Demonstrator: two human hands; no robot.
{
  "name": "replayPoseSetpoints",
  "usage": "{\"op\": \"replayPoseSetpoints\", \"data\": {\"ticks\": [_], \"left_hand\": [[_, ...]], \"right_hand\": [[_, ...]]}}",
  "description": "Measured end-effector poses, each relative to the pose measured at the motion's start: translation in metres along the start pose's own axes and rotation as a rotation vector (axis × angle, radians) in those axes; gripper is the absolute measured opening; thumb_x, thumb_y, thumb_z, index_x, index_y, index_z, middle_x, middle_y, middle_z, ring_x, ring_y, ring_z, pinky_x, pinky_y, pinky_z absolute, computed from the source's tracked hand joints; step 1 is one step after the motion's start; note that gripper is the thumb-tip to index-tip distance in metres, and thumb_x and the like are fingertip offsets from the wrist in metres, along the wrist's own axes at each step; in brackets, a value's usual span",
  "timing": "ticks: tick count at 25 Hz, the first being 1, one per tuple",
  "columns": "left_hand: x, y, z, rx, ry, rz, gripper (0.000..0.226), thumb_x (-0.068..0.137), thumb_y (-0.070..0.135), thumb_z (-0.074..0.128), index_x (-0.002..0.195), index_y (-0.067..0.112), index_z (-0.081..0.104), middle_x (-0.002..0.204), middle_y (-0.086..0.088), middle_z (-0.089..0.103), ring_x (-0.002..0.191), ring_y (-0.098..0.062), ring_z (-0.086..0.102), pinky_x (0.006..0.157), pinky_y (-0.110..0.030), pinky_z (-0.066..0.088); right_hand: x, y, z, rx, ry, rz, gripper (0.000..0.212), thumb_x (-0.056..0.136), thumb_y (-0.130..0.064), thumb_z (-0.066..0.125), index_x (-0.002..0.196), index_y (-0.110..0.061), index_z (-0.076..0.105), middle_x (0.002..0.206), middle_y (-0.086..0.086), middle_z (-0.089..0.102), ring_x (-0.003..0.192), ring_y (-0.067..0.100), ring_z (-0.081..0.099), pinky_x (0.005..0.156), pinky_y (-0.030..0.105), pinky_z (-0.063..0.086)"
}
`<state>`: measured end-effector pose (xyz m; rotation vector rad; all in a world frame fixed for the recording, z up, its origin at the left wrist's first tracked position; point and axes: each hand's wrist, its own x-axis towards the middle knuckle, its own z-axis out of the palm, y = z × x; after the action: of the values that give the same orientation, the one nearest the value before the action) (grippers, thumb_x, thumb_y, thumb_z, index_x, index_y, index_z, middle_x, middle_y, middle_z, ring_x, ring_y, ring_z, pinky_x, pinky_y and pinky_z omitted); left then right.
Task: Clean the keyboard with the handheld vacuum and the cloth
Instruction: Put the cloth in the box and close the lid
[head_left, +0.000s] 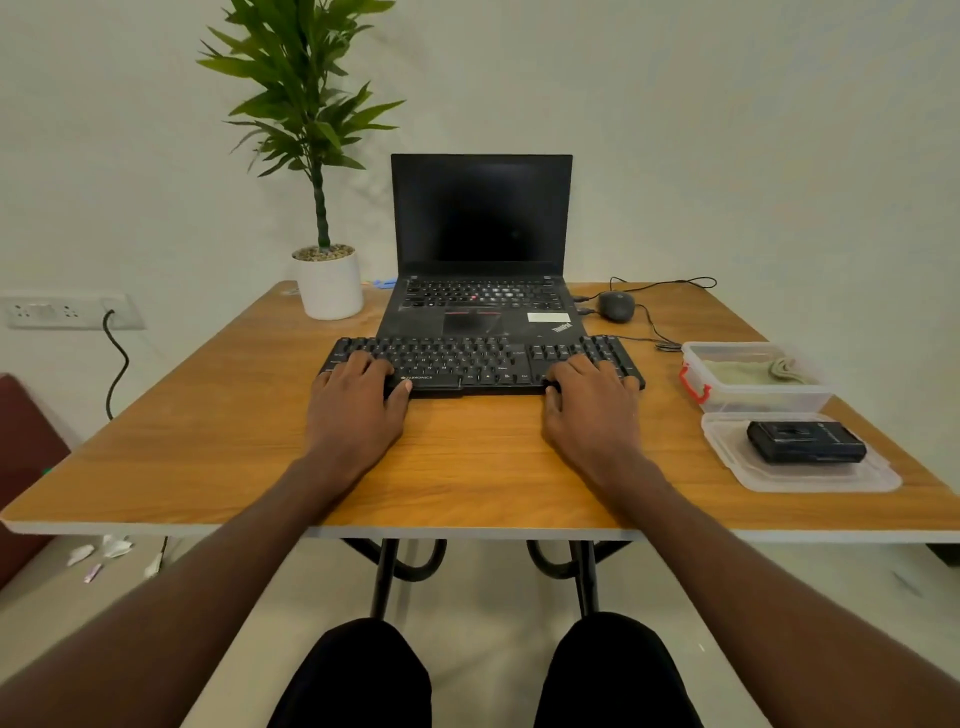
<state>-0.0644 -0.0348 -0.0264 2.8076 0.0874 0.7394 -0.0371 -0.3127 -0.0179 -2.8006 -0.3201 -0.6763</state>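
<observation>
A black keyboard lies across the middle of the wooden table, in front of an open laptop. My left hand grips the keyboard's left end, thumb on its front edge and fingers over the keys. My right hand grips the right end the same way. At the right, a clear box with red clips holds a folded greenish cloth. In front of it a small black handheld vacuum rests on the box's clear lid.
The black laptop stands open with a dark screen. A white potted plant is at the back left. A wired mouse and its cable lie at the back right. My knees show under the table's near edge.
</observation>
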Motion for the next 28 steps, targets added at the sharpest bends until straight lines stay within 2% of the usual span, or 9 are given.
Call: {"op": "replayPoseSetpoints", "data": {"ticks": [4,8,12,16,19,21,23,25,28], "left_hand": [[-0.008,0.013,-0.014,-0.118,0.037,0.006,0.032,0.106,0.044,0.049,0.119,0.022,0.066,0.115,0.002,0.065,0.107,-0.018,0.06,0.1,-0.051,0.049],[-0.015,0.083,-0.014,-0.348,0.068,0.096,0.023,0.106,0.04,0.053,0.118,0.025,0.066,0.112,0.007,0.064,0.104,-0.011,0.058,0.094,-0.045,0.052],[-0.01,0.193,0.011,-0.586,-0.044,0.23,0.028,0.107,0.038,0.056,0.13,0.025,0.065,0.123,0.006,0.064,0.111,-0.009,0.059,0.096,-0.035,0.051],[-0.007,0.284,0.051,-0.621,-0.184,0.375,0.048,0.106,0.042,0.055,0.152,0.028,0.051,0.156,0.004,0.048,0.136,-0.016,0.049,0.112,-0.044,0.047],[-0.007,0.305,0.08,-0.476,-0.233,0.514,0.056,0.106,0.051,0.051,0.158,0.035,0.04,0.171,0.004,0.025,0.148,-0.022,0.037,0.113,-0.047,0.042],[-0.005,0.304,0.088,-0.408,-0.214,0.517,0.053,0.106,0.054,0.048,0.156,0.035,0.043,0.172,0.002,0.025,0.151,-0.024,0.034,0.115,-0.048,0.041],[-0.005,0.302,0.088,-0.473,-0.191,0.46,0.048,0.107,0.049,0.05,0.151,0.03,0.05,0.17,0.0,0.029,0.152,-0.021,0.034,0.117,-0.048,0.041],[-0.004,0.303,0.088,-0.515,-0.207,0.415,0.052,0.107,0.047,0.053,0.154,0.025,0.048,0.172,0.0,0.026,0.153,-0.02,0.032,0.12,-0.045,0.039],[-0.005,0.305,0.087,-0.512,-0.238,0.402,0.06,0.106,0.045,0.056,0.159,0.021,0.041,0.174,-0.001,0.019,0.155,-0.019,0.028,0.12,-0.04,0.035]], "right_hand": [[-0.007,0.011,-0.024,0.256,0.035,-0.027,0.02,0.097,-0.026,0.056,0.111,-0.03,0.069,0.104,-0.01,0.066,0.1,0.01,0.057,0.094,0.043,0.051],[-0.02,0.063,-0.082,0.293,0.136,-0.032,0.024,0.091,-0.011,0.064,0.107,-0.025,0.074,0.102,-0.007,0.072,0.092,0.007,0.061,0.083,0.032,0.055],[-0.032,0.143,-0.142,0.174,-0.127,0.137,0.028,0.09,-0.009,0.06,0.097,-0.032,0.076,0.104,-0.011,0.072,0.097,0.01,0.064,0.089,0.033,0.054],[-0.046,0.194,-0.158,0.04,-0.342,0.128,0.014,0.091,-0.031,0.072,0.105,-0.034,0.073,0.111,-0.009,0.069,0.103,0.016,0.064,0.089,0.035,0.052],[-0.05,0.207,-0.145,-0.04,-0.417,0.095,0.038,0.085,-0.035,0.079,0.12,-0.036,0.066,0.118,-0.009,0.068,0.106,0.017,0.062,0.091,0.041,0.053],[-0.051,0.214,-0.139,-0.027,-0.409,0.082,0.045,0.081,-0.031,0.081,0.122,-0.037,0.063,0.12,-0.01,0.068,0.107,0.017,0.061,0.091,0.041,0.052],[-0.049,0.221,-0.142,-0.004,-0.433,0.082,0.044,0.08,-0.028,0.083,0.12,-0.035,0.066,0.118,-0.01,0.068,0.105,0.015,0.061,0.091,0.041,0.052],[-0.043,0.223,-0.151,0.092,-0.374,0.076,0.043,0.08,-0.024,0.085,0.119,-0.031,0.068,0.115,-0.008,0.07,0.102,0.014,0.063,0.091,0.039,0.054],[-0.017,0.219,-0.155,0.261,-0.098,0.079,0.044,0.08,-0.02,0.084,0.12,-0.027,0.069,0.115,-0.006,0.071,0.104,0.015,0.064,0.092,0.037,0.053]]}}
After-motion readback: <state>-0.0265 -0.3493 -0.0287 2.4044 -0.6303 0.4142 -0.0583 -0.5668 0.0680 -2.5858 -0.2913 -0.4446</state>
